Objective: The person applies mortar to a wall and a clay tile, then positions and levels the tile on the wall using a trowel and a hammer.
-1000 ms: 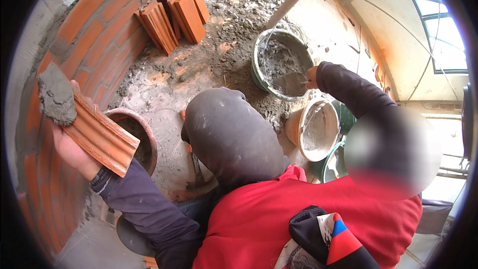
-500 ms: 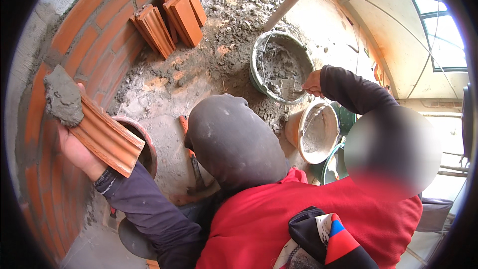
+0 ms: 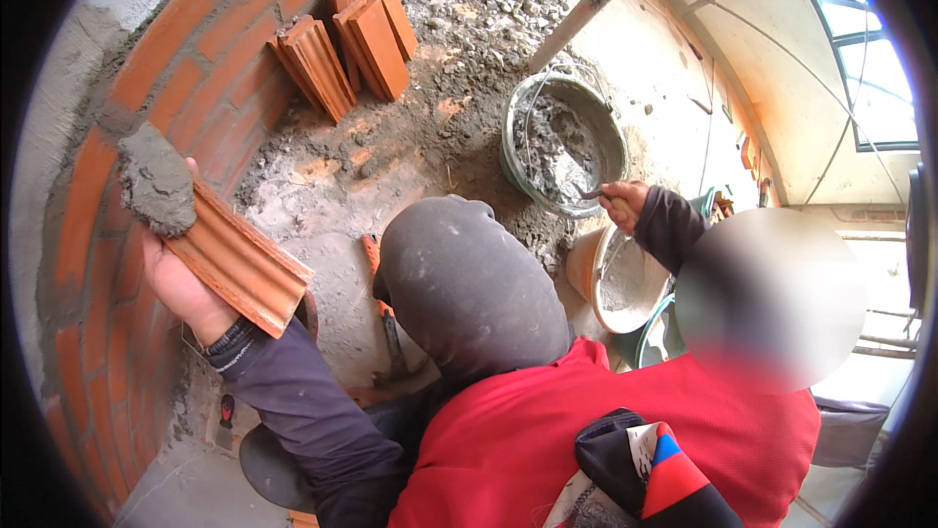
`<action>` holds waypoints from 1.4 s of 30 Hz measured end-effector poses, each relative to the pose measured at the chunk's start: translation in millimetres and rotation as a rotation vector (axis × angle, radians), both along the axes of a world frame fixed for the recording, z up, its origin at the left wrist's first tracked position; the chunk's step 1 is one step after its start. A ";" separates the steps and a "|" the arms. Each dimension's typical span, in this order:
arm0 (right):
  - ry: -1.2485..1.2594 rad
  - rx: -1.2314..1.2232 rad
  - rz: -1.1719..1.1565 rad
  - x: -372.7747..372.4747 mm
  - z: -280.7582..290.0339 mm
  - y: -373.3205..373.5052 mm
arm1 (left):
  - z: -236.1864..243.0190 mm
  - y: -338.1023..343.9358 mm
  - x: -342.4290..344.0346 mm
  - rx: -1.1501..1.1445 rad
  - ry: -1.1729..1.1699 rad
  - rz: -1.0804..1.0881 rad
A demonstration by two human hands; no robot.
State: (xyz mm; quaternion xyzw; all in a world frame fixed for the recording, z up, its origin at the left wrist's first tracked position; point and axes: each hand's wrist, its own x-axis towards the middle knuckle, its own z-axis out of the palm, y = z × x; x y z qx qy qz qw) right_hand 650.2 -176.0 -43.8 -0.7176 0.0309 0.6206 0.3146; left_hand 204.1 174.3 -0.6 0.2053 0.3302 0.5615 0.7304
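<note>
My left hand [image 3: 186, 289], at the left, is closed round a ribbed terracotta piece [image 3: 244, 269], held at a slant with a lump of grey mortar [image 3: 156, 176] on its upper end. At the upper right, my right hand [image 3: 625, 206] grips a trowel [image 3: 592, 194] at the near rim of a mortar bucket [image 3: 510, 142]; the blade is hard to make out in the grey mix. Between my hands is a dusty grey-clad knee [image 3: 464, 284], and below it red clothing fills the lower middle. A blurred patch hides part of the right arm.
A brick wall [image 3: 171, 88] runs along the left, with terracotta pieces [image 3: 381, 49] leaning on it. An orange-handled tool [image 3: 376, 269] lies by the knee. A pale bucket [image 3: 588, 279] and green container [image 3: 653, 337] stand at the right, below a slanting pole [image 3: 596, 5].
My right hand has come lower with the trowel, at the bucket's near rim. My left hand and its mortar-topped piece have shifted slightly rightward, along with much of the view.
</note>
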 end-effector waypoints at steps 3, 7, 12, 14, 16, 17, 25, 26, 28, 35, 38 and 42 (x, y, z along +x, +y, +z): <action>-0.107 -0.003 -0.100 -17.6 0.4 -9.3 | -1.8 0.7 4.5 0.019 -0.017 0.000; -0.228 0.094 -0.235 -41.6 19.1 -27.8 | -4.4 3.2 16.5 0.018 -0.058 0.024; -0.371 0.361 -0.132 -97.8 98.0 -8.8 | 8.1 -8.7 41.9 -0.002 -0.009 0.092; -0.723 0.509 0.250 -133.3 130.0 11.7 | 6.9 -9.7 48.2 0.018 -0.049 0.118; -0.369 0.628 0.114 -150.8 155.7 25.7 | 2.9 -8.7 55.0 0.039 -0.150 0.130; -0.322 0.661 0.145 -162.1 164.4 34.0 | 4.0 -10.7 60.0 0.038 -0.232 0.115; -0.645 0.770 0.833 -259.6 178.6 115.7 | 29.1 -29.0 44.7 0.227 -0.515 0.093; -0.774 0.812 0.938 -262.8 175.1 118.2 | 32.8 -33.6 41.0 0.270 -0.584 0.052; -1.023 0.903 1.148 -268.5 171.1 122.8 | 28.3 -30.1 42.4 0.223 -0.466 0.224; -0.978 0.842 1.088 -293.3 178.5 120.0 | 24.9 -26.9 29.2 0.217 -0.592 0.208; -1.027 0.835 1.165 -293.2 173.1 117.9 | 20.5 -25.3 28.6 0.250 -0.629 0.196; -1.043 0.836 1.101 -303.0 173.9 115.2 | 21.9 -24.9 27.3 0.275 -0.693 0.188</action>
